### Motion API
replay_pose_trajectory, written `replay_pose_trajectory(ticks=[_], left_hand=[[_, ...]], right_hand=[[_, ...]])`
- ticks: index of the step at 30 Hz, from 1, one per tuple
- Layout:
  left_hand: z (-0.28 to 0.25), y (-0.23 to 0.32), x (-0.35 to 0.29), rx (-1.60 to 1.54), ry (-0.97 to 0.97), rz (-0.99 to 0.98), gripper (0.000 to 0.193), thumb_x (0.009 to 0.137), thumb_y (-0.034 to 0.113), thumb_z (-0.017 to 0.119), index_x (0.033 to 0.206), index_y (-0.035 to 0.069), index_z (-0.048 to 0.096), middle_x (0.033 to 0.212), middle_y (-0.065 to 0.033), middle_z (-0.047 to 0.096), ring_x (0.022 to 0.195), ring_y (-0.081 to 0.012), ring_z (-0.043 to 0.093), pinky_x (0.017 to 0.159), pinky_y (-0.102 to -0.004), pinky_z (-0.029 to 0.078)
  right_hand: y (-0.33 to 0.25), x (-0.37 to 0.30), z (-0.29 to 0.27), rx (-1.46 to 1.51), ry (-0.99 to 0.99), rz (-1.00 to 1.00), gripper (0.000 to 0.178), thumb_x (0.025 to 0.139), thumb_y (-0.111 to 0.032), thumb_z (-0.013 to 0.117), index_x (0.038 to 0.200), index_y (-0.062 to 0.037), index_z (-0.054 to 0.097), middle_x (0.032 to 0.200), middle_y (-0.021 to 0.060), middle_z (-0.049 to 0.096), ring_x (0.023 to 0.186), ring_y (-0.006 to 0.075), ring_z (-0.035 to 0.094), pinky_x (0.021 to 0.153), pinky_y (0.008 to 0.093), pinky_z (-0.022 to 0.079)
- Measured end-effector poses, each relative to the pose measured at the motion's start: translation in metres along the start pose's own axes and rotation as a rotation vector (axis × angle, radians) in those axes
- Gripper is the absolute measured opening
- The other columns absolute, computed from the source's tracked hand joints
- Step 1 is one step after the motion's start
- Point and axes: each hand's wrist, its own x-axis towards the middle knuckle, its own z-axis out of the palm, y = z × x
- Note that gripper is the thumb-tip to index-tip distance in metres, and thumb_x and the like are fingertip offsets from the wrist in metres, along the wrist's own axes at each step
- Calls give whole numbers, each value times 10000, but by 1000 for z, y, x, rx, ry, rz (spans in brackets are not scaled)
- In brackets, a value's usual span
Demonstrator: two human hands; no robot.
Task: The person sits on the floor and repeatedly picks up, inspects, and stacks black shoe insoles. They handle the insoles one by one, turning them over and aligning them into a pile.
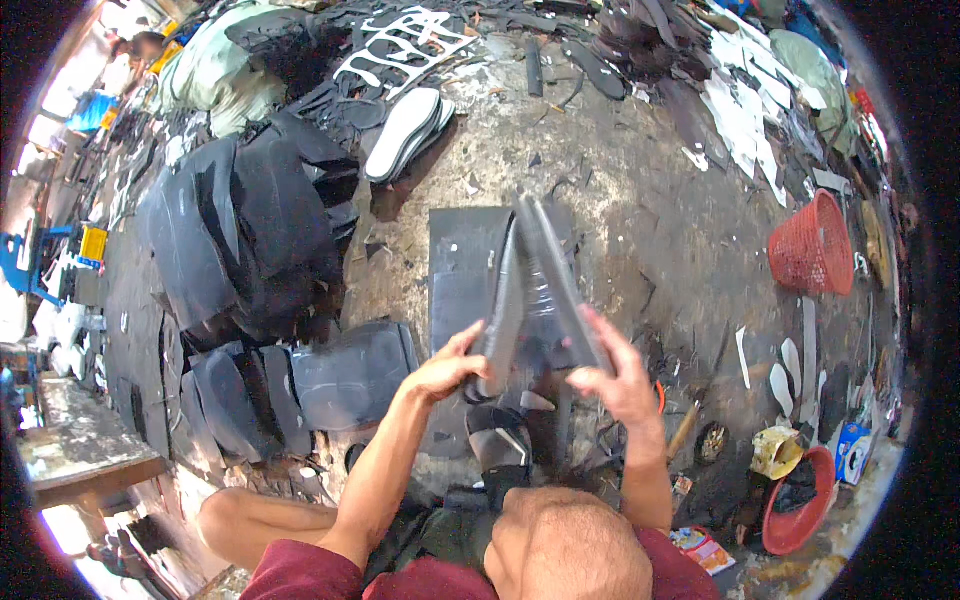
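Spreading across the whole frame, the scuffed floor (650,230) is cut off at its edges by the round black rim, and much of it is hidden under scraps that we cannot sort out one by one. A heap of black sheets (240,220) fills much of the left side, its lower layers covered. Along the lower edge our maroon sleeves (300,575) run out of the frame, and between them a rounded bare part of a body (575,550) blocks what lies behind it; we cannot tell which part it is. A flat dark panel (460,250) lies at the centre, partly hidden by what we hold.

In front of that panel, the left slab (507,310) and the right slab (565,280) make an upside-down V, both dark and blurred; whether they join at the top we cannot tell. Our left hand (450,370) is closed round the lower end of the left slab, which reaches up and right from it. Our right hand (622,375) is less tightly curled, with thumb and fingers gripping the lower end of the right slab, which slants up and left from it.

A red basket (812,245) stands at right, and white soles (410,135) lie stacked at upper centre-left, the lower ones mostly covered
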Motion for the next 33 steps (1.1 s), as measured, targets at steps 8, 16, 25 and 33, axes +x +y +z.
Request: replay_pose_trajectory(ticks=[8, 16, 25, 33], left_hand=[[-77, -45, -61, -624, 86, 139, 874, 917, 685, 467, 1456, -1, 405, 1351, -240, 562, 952, -308, 683, 789, -438, 597], [-2, -59, -39, -494, 89, 222, 963, 741, 377, 863, 1480, 47, 341, 1401, -151, 520, 1177, -298, 605, 962, -431, 541], [-2, -46, -55, -274, 49, 140, 821, 678, 88, 755, 1428, -21, 437, 1331, -148, 583, 1145, -252, 617, 909, -382, 554], [-110, -63, -104, -647, 377, 318, 786, 708, 209, 622, 1417, -62, 418, 1332, -200, 568, 980, -258, 637, 855, -384, 559]], right_hand=[[49, -17, -132, -469, 501, -52, 808, 727, -210, 668, 1483, -71, 418, 1333, 155, 562, 993, 203, 581, 790, 308, 458], [103, -4, 9, -604, 467, -277, 784, 789, -276, 821, 1446, -37, 465, 1417, 216, 521, 1349, 340, 466, 1077, 447, 397], [48, -5, 75, 63, -276, 66, 747, 754, -74, 776, 1424, -42, 449, 1289, 167, 595, 1114, 230, 625, 941, 368, 525], [23, 50, -35, 186, 156, 12, 807, 669, -183, 574, 1452, -90, 402, 1256, 137, 553, 908, 187, 576, 684, 331, 534]])
